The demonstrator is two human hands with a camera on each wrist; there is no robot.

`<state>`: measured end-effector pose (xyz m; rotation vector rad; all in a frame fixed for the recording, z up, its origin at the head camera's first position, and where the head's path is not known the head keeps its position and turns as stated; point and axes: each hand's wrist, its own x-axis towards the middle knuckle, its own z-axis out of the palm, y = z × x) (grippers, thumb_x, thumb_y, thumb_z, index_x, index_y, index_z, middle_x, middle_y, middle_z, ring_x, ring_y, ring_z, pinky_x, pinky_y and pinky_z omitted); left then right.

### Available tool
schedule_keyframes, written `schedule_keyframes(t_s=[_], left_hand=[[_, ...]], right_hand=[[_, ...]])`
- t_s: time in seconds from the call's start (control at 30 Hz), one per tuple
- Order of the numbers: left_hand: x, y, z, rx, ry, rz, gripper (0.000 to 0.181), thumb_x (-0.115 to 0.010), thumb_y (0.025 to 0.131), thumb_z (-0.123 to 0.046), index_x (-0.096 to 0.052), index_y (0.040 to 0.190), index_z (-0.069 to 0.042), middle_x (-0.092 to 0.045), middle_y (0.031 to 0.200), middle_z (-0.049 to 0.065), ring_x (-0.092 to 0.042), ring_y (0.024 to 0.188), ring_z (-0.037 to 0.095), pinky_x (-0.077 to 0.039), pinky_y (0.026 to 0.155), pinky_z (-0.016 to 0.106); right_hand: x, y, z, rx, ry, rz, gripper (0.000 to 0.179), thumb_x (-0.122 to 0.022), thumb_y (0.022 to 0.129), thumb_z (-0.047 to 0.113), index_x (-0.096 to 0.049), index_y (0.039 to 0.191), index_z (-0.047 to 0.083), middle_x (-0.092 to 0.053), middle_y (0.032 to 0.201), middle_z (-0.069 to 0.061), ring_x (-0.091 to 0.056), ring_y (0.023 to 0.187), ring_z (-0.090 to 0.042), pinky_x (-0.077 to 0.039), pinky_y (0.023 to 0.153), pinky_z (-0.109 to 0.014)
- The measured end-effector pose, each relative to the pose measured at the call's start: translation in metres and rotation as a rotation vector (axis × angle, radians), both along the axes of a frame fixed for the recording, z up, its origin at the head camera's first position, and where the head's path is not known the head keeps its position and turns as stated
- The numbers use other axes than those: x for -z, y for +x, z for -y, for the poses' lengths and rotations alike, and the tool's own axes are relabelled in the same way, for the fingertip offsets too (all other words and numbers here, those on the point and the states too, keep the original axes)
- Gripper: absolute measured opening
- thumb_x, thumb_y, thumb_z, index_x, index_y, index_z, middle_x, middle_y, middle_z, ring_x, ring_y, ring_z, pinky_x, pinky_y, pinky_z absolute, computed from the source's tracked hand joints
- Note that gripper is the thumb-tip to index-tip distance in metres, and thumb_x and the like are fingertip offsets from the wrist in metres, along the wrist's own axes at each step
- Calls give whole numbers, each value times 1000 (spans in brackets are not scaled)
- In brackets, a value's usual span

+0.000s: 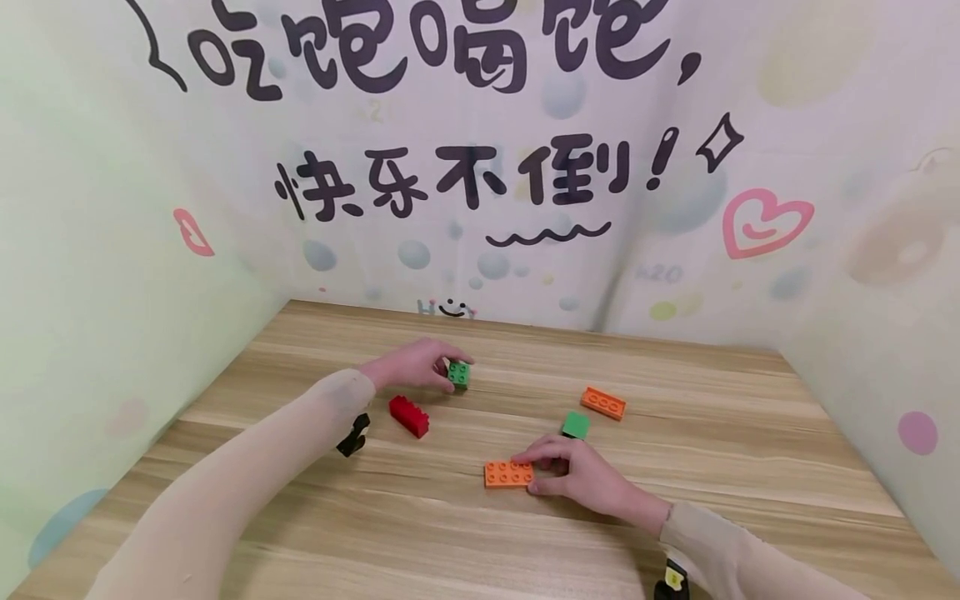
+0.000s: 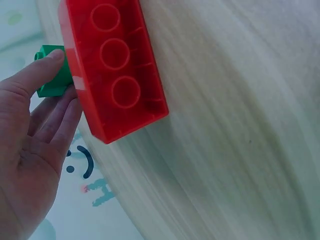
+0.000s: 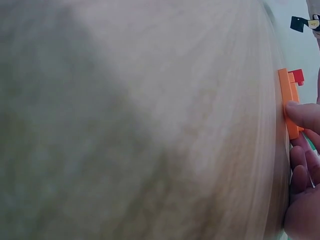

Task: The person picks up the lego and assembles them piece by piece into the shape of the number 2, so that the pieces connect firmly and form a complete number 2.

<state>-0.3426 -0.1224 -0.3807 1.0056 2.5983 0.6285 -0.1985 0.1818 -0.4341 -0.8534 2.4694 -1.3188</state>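
Toward the back of the table, my left hand (image 1: 411, 364) pinches a small green toy brick (image 1: 459, 376) between thumb and fingers. The left wrist view shows the thumb on one side of that brick and fingers on the other. A red brick (image 1: 408, 417) lies on its side near the left wrist, its hollow underside (image 2: 114, 54) large in the left wrist view. My right hand (image 1: 591, 479) holds the right end of a flat orange brick (image 1: 502, 475), studs up on the table; its thumb is at the near edge (image 3: 287, 90).
A second green brick (image 1: 576, 424) sits just behind the right hand, smooth face up. Further back lies another orange brick (image 1: 603, 404), underside showing. Printed cloth walls (image 1: 450, 275) border the wooden table (image 1: 360, 533) at the back and sides.
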Motion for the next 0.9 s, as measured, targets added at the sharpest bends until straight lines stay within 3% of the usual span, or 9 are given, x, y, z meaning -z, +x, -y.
schedule_keyframes(t_s=[0.37,0.73,0.9], left_hand=[[2,-1,-1,-16,57,-42,38,-72,91,-15,-64,127,-9,-69,114,5,-68,96,14,-56,89,31],[-5,9,3,-104,130,-41,34,-72,90,-16,-65,124,-16,-69,116,5,-67,95,13,-57,88,30],[-8,18,4,-98,172,-42,37,-74,89,-15,-65,125,-14,-69,116,5,-68,93,13,-57,87,29]], right_hand=[[5,-6,-3,35,-2,12,34,-77,86,23,-72,119,19,-68,115,-5,-51,83,-6,-46,68,-19],[6,-11,-2,45,27,18,34,-78,85,26,-73,118,23,-69,115,-3,-51,84,-6,-46,69,-19],[4,-10,-2,45,9,29,35,-78,85,24,-72,119,21,-68,114,-5,-52,86,-6,-46,71,-18]])
